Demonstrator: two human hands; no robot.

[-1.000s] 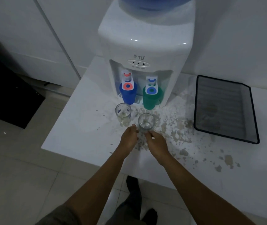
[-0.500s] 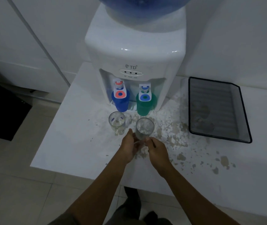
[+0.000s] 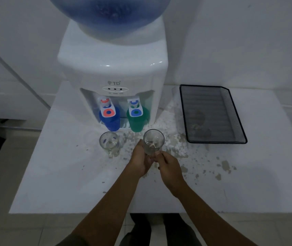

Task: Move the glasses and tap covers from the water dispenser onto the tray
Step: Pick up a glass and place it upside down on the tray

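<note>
A clear glass (image 3: 153, 141) is held between my left hand (image 3: 140, 161) and my right hand (image 3: 168, 166), just in front of the white water dispenser (image 3: 113, 73); both hands grip its lower part. A second clear glass mug (image 3: 109, 142) stands on the counter to the left, untouched. A blue tap cover (image 3: 110, 120) hangs under the left tap and a green tap cover (image 3: 136, 121) under the right tap. The black mesh tray (image 3: 237, 125) lies on the counter to the right.
The white counter (image 3: 56, 174) has flaked, stained patches in front of the dispenser and toward the right. Its front edge runs just below my forearms, with tiled floor and my feet beyond. A white wall stands behind; a large blue bottle (image 3: 109, 13) tops the dispenser.
The glass in my hands has risen off the counter and tilted slightly toward the right. The view has moved closer to the dispenser. The mug and tap covers stay where they were.
</note>
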